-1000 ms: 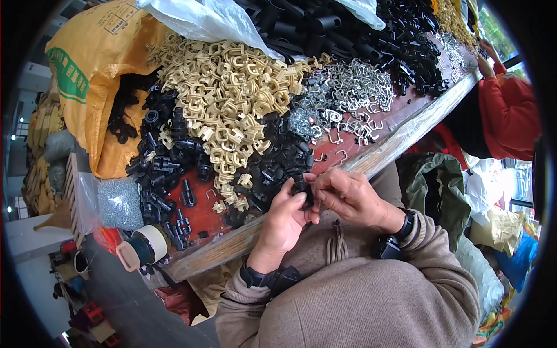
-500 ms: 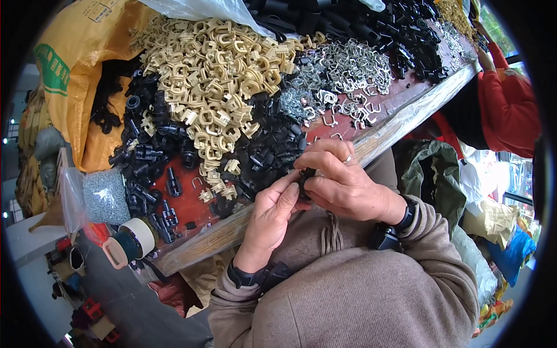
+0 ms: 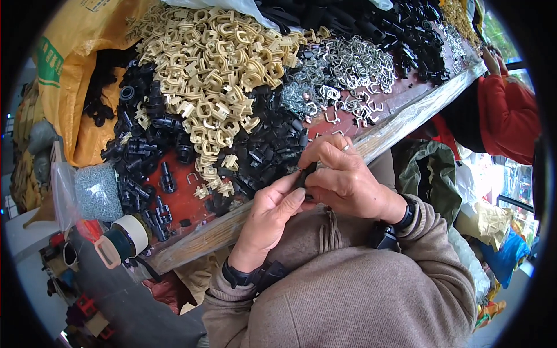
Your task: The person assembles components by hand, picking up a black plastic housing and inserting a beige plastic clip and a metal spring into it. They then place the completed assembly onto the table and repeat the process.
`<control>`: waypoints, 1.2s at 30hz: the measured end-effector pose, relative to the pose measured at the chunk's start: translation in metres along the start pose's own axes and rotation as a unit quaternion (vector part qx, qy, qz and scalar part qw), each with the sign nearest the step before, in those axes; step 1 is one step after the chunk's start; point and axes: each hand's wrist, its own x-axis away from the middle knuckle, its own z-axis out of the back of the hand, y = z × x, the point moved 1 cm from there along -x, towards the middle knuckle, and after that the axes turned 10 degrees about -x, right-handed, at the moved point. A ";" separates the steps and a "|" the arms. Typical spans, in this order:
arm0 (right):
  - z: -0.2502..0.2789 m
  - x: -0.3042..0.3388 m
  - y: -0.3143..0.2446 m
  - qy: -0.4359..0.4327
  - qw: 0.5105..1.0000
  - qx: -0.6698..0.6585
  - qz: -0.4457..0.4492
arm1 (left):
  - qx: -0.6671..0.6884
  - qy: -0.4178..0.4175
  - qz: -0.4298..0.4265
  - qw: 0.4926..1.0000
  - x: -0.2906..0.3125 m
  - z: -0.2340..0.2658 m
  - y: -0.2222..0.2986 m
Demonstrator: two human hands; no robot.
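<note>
A small black plastic part is held between my two hands, just over the near wooden edge of the table. My left hand pinches its lower end with thumb and fingers. Around its upper end curl the fingers of my right hand, which has a ring on it. Much of the part is hidden by the fingers. Beyond my hands lie a pile of black plastic pieces, a big heap of cream plastic clips and a heap of bent metal wire clips.
Black tubular fittings are scattered at the left, near an open yellow sack. A clear bag of small metal pieces and a spool stand at the left edge. A person in red is at the far right.
My fingers have shifted slightly on the black part, and more of it shows between them. The whole view has tilted a little; the heaps look unchanged.
</note>
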 end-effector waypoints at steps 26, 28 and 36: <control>0.028 -0.052 0.054 -0.243 0.956 0.151 0.060 | 0.135 0.069 -0.053 0.987 0.012 0.036 0.006; 0.026 -0.051 0.054 -0.240 0.957 0.155 0.052 | 0.135 0.069 -0.053 0.987 0.012 0.036 0.007; 0.027 -0.043 0.055 -0.126 0.976 0.176 -0.010 | 0.124 0.070 -0.059 0.988 0.011 0.034 0.007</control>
